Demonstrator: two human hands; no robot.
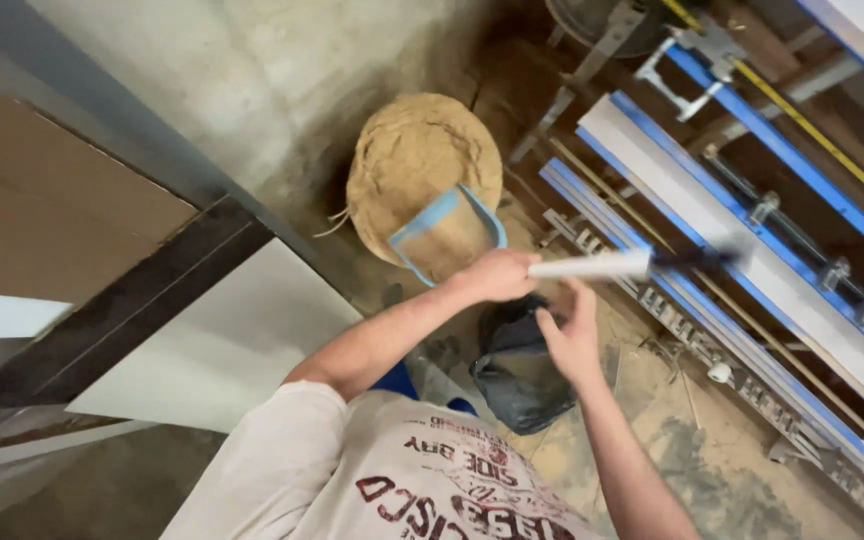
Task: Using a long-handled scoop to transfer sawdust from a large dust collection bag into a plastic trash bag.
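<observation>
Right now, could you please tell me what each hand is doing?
Left hand: closed around the white tube.
Right hand: open, fingers spread, just below the tube, holding nothing.

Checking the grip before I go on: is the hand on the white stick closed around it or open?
Closed. The left hand is fisted around the near end of the white stick, which juts out level; the right hand is open just below it.
</observation>
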